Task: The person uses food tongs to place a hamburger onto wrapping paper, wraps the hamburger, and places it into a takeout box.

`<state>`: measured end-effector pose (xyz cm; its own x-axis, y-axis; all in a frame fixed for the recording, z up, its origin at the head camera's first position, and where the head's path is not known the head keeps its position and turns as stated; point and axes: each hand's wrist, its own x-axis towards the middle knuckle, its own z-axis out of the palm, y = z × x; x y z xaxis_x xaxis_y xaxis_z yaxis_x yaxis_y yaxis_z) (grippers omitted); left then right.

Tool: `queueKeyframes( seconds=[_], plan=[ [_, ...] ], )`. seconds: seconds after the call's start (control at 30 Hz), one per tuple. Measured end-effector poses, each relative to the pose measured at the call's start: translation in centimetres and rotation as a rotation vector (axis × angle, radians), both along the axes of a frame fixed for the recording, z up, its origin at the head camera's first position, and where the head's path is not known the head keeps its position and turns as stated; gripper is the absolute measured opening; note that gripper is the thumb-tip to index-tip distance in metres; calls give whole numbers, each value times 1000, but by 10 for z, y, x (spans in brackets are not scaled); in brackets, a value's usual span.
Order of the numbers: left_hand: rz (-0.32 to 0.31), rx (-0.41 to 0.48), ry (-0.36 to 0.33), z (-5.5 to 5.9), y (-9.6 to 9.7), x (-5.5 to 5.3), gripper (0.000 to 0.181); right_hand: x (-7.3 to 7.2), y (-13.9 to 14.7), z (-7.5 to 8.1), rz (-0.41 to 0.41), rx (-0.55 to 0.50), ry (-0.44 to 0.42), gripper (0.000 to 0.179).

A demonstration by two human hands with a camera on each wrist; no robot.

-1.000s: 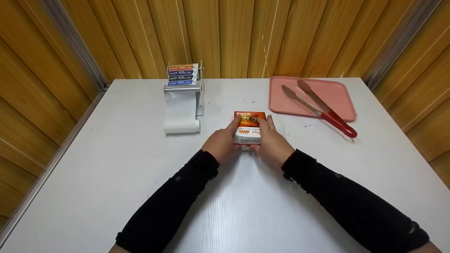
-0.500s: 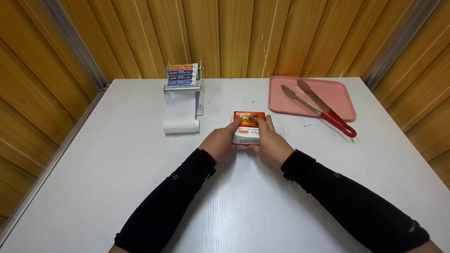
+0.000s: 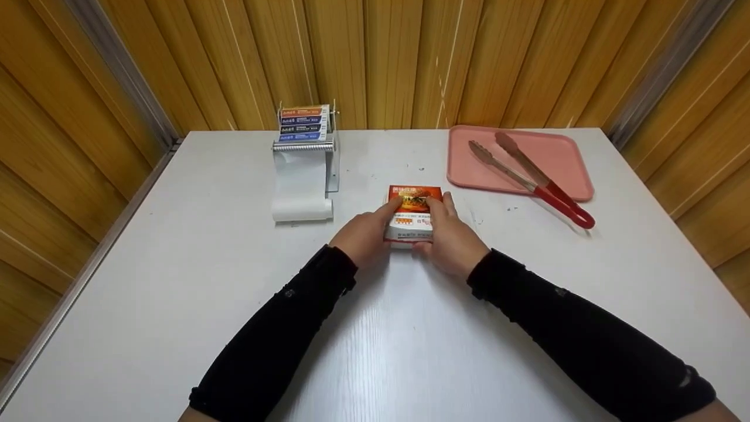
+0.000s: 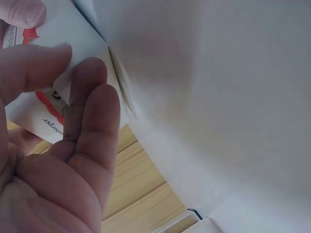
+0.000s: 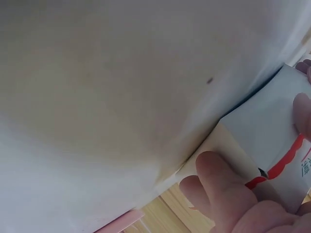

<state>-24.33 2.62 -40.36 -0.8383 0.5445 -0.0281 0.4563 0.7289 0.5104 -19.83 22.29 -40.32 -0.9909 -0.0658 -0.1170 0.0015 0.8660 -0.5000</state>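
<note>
A small red and white hamburger box point(image 3: 413, 220), with a burger picture on its lid, sits on the white table between both hands. My left hand point(image 3: 363, 235) grips its left side, one fingertip on the lid. From the other side my right hand point(image 3: 456, 239) holds it, a finger on top and the thumb at the near face. In the left wrist view, curved fingers point(image 4: 99, 131) lie against the carton's printed side. The right wrist view shows fingertips point(image 5: 214, 170) at a side wall, the base close on the table.
A metal label dispenser point(image 3: 304, 126) stands at the back left, its white paper roll point(image 3: 302, 210) lying in front. At the back right, red-handled tongs point(image 3: 559, 202) lie across a pink tray point(image 3: 565, 155). Wood-patterned walls point(image 3: 392, 64) stand behind and beside the table.
The hamburger box has shifted very slightly left, and my left hand has moved a little left with it. My right hand keeps almost the same place. Tray, tongs and dispenser stay put.
</note>
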Motion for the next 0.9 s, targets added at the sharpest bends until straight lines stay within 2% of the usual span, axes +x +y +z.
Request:
queueKeyframes(
  seconds=[0.23, 0.37, 0.53, 0.67, 0.9],
  plan=[
    [28, -12, -8, 2, 1, 2, 81, -4, 11, 7, 51, -12, -51, 97],
    [30, 0, -13, 2, 3, 2, 84, -4, 14, 7, 80, 0, -15, 92],
    [41, 37, -50, 0, 6, 1, 92, -1, 13, 3, 67, 25, 51, 90],
    [79, 37, -70, 0, 10, 2, 92, 0, 10, 2, 54, 23, 63, 90],
    [102, 19, -31, 2, 11, 6, 91, 1, 3, 3, 31, 28, 59, 88]
  ],
)
